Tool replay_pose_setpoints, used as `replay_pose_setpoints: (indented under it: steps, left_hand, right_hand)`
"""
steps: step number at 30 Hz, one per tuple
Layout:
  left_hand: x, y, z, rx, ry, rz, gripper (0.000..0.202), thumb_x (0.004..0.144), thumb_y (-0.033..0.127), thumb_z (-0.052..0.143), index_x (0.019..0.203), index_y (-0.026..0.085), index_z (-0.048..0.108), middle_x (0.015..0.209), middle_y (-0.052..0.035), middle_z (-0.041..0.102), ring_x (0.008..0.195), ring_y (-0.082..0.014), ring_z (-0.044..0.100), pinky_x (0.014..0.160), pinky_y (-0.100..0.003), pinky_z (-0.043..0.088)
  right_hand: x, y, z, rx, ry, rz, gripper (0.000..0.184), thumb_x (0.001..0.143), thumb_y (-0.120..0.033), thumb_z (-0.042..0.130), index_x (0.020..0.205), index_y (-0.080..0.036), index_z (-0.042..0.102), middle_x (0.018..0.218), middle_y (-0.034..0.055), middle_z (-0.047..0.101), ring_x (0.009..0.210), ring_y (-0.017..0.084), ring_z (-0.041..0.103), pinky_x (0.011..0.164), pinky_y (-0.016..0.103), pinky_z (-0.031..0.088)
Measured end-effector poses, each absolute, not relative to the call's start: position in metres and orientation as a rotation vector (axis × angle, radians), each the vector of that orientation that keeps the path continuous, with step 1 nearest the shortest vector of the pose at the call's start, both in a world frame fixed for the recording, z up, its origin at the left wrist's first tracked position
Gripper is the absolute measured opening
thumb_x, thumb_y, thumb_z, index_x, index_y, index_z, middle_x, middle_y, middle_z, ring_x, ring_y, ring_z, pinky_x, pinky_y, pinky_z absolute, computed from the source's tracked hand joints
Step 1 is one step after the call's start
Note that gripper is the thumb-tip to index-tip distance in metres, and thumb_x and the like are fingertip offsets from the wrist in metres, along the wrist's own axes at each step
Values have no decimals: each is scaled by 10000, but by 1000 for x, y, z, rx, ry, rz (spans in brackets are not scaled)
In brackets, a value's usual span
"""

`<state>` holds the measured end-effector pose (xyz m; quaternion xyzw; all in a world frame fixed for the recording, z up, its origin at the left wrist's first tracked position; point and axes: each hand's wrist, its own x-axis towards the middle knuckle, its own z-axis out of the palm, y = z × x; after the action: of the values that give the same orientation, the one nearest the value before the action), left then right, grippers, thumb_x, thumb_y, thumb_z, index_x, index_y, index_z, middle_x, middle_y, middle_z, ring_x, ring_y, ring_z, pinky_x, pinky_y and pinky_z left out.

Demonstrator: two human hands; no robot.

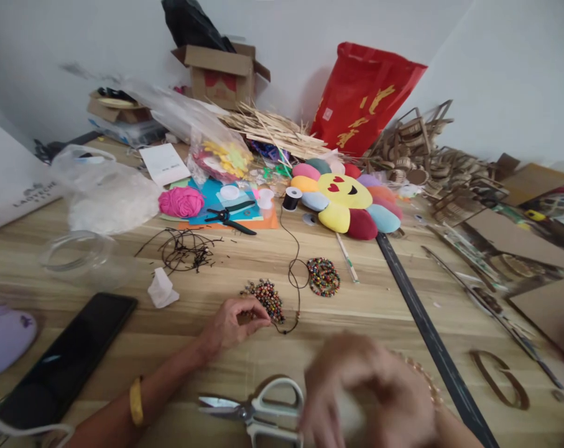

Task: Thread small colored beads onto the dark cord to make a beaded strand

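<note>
With thumb and forefinger pressed together, my left hand [237, 323] pinches the end of a thin black cord [296, 311]. The cord loops across the table to a spool [291, 198], and a few beads sit on it near the hand. Just behind my fingers lies a pile of loose multicoloured beads [265, 295]. To its right is a coil of strung beads [323, 277]. My right hand [365, 389] is smeared by motion, so its fingers cannot be read. Beside it lies a pair of scissors [263, 407] with pale handles, blades pointing left.
On the left are a black phone [71, 354], tangled black cord scraps [181, 249] and a crumpled tissue [163, 288]. Green-handled pliers [230, 216] lie on coloured sheets farther back, beside a flower cushion [347, 198]. A dark strip [426, 323] crosses the right side.
</note>
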<state>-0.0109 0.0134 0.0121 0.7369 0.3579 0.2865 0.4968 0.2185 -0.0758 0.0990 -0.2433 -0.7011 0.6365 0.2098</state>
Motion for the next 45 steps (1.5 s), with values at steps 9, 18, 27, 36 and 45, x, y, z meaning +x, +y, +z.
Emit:
replay_pose_setpoints:
  steps: [9, 18, 27, 36, 45]
  left_hand:
    - [-10, 10, 13, 1869, 626, 924, 109, 805, 208, 649, 733, 130, 677, 731, -70, 704, 693, -156, 654, 677, -254, 510]
    - [-7, 13, 11, 1989, 700, 934, 152, 829, 231, 616, 735, 130, 680, 714, -71, 702, 672, -154, 648, 659, -251, 513]
    - [-6, 14, 7, 2097, 632, 874, 130, 829, 203, 612, 795, 126, 712, 721, -78, 711, 675, -150, 654, 645, -233, 517]
    - [-2, 10, 10, 2060, 639, 841, 162, 832, 256, 620, 764, 126, 688, 690, -62, 686, 654, -142, 632, 629, -234, 500]
    - [-1, 7, 14, 2076, 714, 825, 211, 860, 256, 573, 722, 125, 663, 658, -46, 657, 619, -131, 596, 617, -226, 460]
  right_hand:
    - [191, -21, 48, -1236, -1788, 1516, 152, 791, -211, 654, 925, -147, 624, 656, -29, 564, 577, 78, 483, 514, 176, 369]
    - [198, -24, 36, -1198, -1667, 1608, 210, 834, -333, 608, 869, -128, 633, 697, 3, 591, 545, 71, 487, 505, 178, 386]
    - [205, -27, 36, -1285, -1860, 1399, 95, 848, -182, 552, 842, -136, 635, 665, -26, 559, 567, 70, 455, 528, 172, 347]
    - [201, -28, 34, -1279, -1920, 1274, 102, 844, -189, 571, 834, -136, 657, 642, -28, 555, 562, 74, 427, 528, 179, 340]
    - [201, -28, 34, -1242, -1926, 1209, 81, 853, -179, 574, 862, -150, 650, 677, -21, 576, 588, 84, 465, 564, 189, 369]
